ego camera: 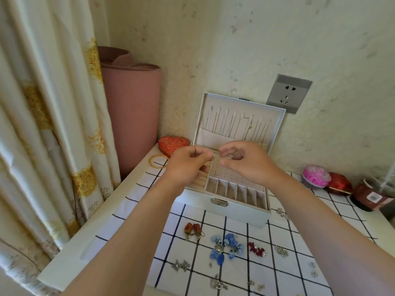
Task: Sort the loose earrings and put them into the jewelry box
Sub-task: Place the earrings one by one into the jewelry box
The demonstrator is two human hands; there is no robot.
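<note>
Two hands are over the open box [222,207], which stands on a checked cloth [277,233] on the white table [85,242]. Left hand [190,162]: thumb and forefinger pressed together on a tiny glinting piece [213,155], too small to identify. Right hand [245,161]: fingers curled, thumb and forefinger tips just beside the left's; whether they grip anything cannot be told. Loose earrings lie on the cloth in front of the box: two red-brown drops [192,230], two blue flower pieces [226,246] touching each other, two dark red bows [256,249], and at least six small silver clusters, among them one at [180,264]. Box contents: one stud [215,173] on the perforated panel; six front slots [235,192], showing nothing inside; the ring rolls at left are partly hidden by the left wrist. The raised lid [241,118] holds several thin chains. Around the box: a red heart-shaped case [173,143] and gold bangles [158,161] at left, a rolled pink mat [130,116] by the curtain [42,124], a wall socket [288,94], and at right a pink round case [316,176], a red case [339,185] and a dark jar [372,197].
</note>
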